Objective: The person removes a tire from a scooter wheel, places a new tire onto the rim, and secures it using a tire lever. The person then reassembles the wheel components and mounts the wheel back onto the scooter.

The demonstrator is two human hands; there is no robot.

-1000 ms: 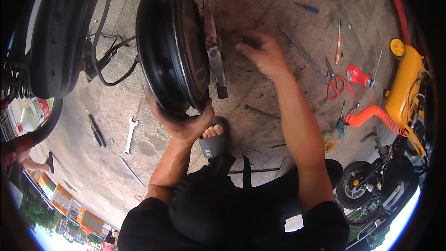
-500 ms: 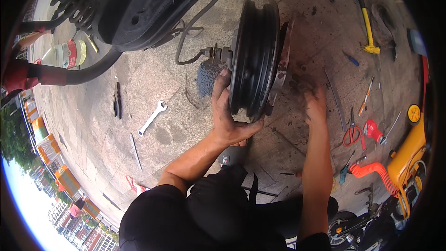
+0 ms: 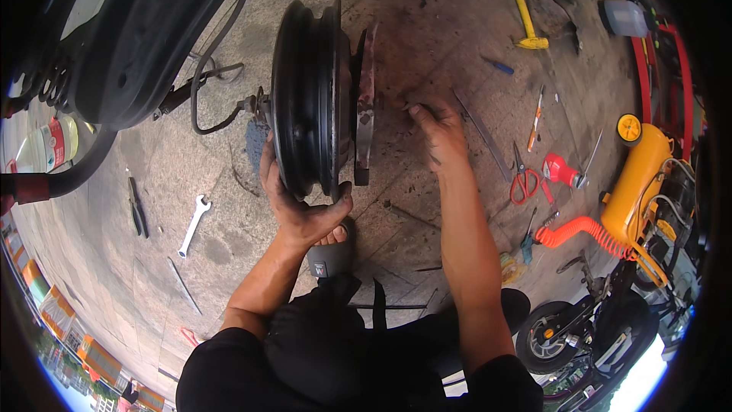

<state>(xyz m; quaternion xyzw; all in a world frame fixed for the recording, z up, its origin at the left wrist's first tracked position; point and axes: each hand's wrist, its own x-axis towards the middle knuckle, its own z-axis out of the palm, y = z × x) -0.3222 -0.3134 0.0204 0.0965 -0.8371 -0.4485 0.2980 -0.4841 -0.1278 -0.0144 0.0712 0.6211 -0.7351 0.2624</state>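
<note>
This is an open-air repair spot for two-wheelers, set on paved ground [image 3: 236, 282]. A hammer [image 3: 524, 15], a wrench [image 3: 193, 229], pliers [image 3: 138, 217] and scissors [image 3: 521, 169] lie loose on it, near a yellow air tank [image 3: 637, 179] with a coiled orange hose [image 3: 583, 233]. A black wheel rim [image 3: 305, 107] without a tyre is in the middle, a scooter-like vehicle [image 3: 547, 333] stands at the lower right, and orange-and-white barriers [image 3: 59, 313] and bright sky [image 3: 644, 378] show at the edges.

Head cam, L of pair, looks dn w/ fisheye at wheel rim [image 3: 306, 99] & ground [image 3: 435, 38], fairly nr.
</note>
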